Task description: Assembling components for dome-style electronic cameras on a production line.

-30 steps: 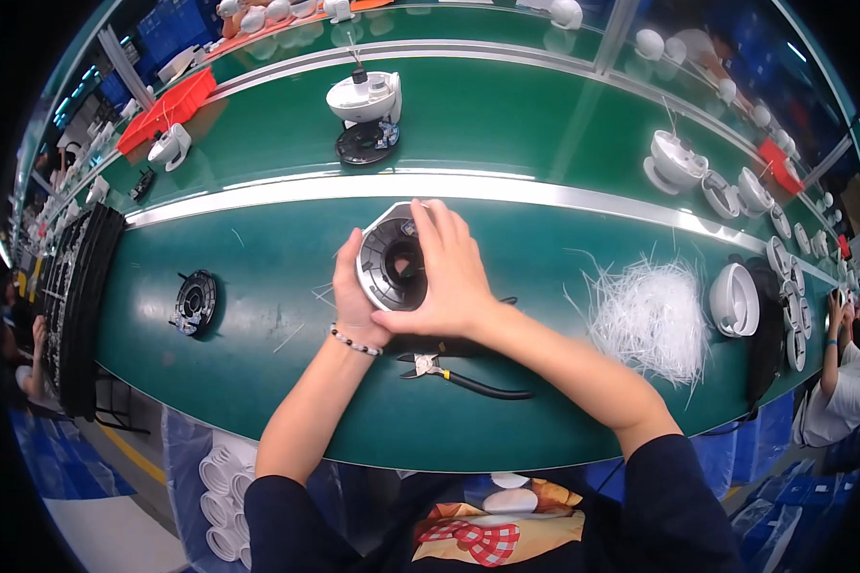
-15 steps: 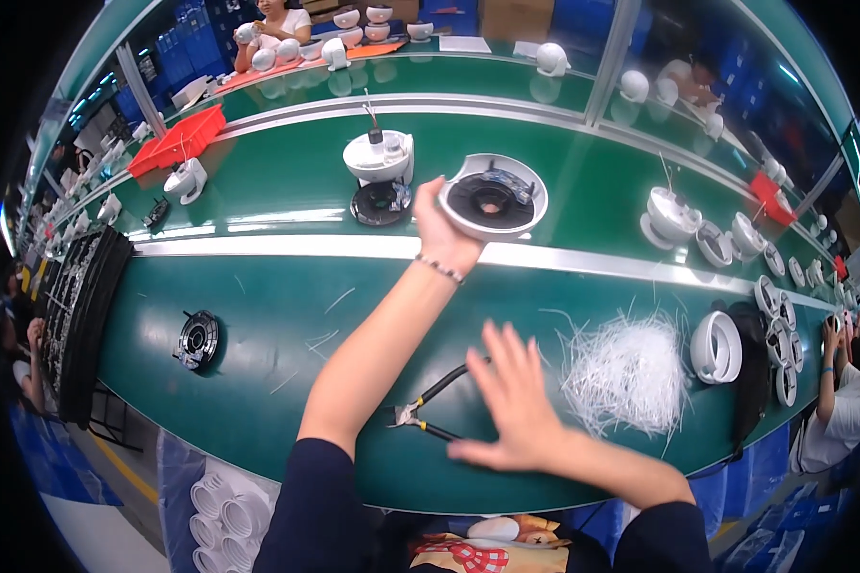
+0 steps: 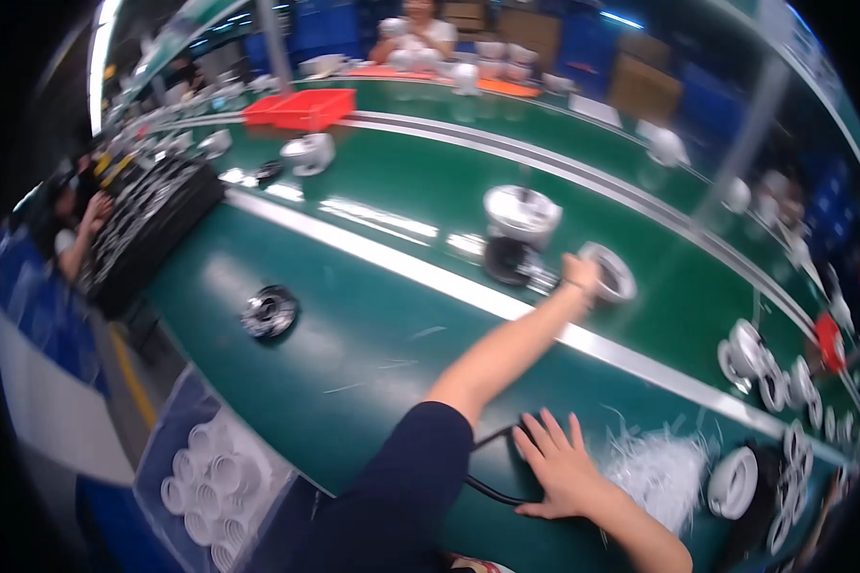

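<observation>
A red tray (image 3: 301, 108) sits at upper left on the green conveyor (image 3: 373, 315). A dark round part (image 3: 268, 312) lies left of centre, white cups (image 3: 210, 473) fill a bin at lower left, and white strands (image 3: 664, 468) heap at lower right.

Long green conveyor benches (image 3: 373, 191) (metal-edged), blue crates (image 3: 325, 29) behind, ceiling light glare.

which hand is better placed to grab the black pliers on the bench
Probably right. The right hand lies flat on the bench beside the black pliers, while the left hand is stretched far out at the white round housing.
</observation>
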The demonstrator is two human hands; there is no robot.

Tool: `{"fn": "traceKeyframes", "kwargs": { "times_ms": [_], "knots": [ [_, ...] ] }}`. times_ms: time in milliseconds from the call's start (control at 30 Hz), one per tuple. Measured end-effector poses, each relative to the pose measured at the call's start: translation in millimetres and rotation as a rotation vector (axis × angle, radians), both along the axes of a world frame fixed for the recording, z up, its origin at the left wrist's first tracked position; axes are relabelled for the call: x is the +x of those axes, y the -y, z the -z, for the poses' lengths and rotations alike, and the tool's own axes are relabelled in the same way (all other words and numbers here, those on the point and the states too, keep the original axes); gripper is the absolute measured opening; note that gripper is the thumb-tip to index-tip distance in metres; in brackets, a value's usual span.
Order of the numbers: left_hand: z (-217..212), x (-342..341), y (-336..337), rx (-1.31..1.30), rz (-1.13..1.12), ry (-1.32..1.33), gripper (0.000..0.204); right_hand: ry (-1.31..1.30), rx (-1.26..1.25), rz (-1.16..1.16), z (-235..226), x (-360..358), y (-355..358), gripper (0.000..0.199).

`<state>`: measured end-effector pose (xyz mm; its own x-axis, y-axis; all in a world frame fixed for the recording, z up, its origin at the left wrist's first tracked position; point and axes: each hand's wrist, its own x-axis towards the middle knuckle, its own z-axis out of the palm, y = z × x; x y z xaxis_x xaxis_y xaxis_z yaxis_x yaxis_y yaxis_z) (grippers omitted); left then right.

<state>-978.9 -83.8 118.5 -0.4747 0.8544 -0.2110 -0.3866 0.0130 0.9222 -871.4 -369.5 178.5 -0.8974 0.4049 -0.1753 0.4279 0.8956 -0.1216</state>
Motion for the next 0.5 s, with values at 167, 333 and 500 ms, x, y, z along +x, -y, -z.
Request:
{"fn": "traceKeyframes", "kwargs": {
  "times_ms": [167,333,500],
  "knots": [
    [-25.6,5.2,81.2,0.367,0.07,-0.498,0.05,0.127,0.071,-0.17,-9.9,-25.6,-12.9,0.089],
    [-54.6,-48.4,137.0,0.534,0.241,-0.569,0.062,0.183,0.255,-0.437,-15.1,-69.2,-0.5,0.091],
    [-24.9,-88.0,112.9,0.551,0.161,-0.52,0.06,0.165,0.15,-0.593,-4.1,-95.4,-8.0,0.096]
  ]
}}
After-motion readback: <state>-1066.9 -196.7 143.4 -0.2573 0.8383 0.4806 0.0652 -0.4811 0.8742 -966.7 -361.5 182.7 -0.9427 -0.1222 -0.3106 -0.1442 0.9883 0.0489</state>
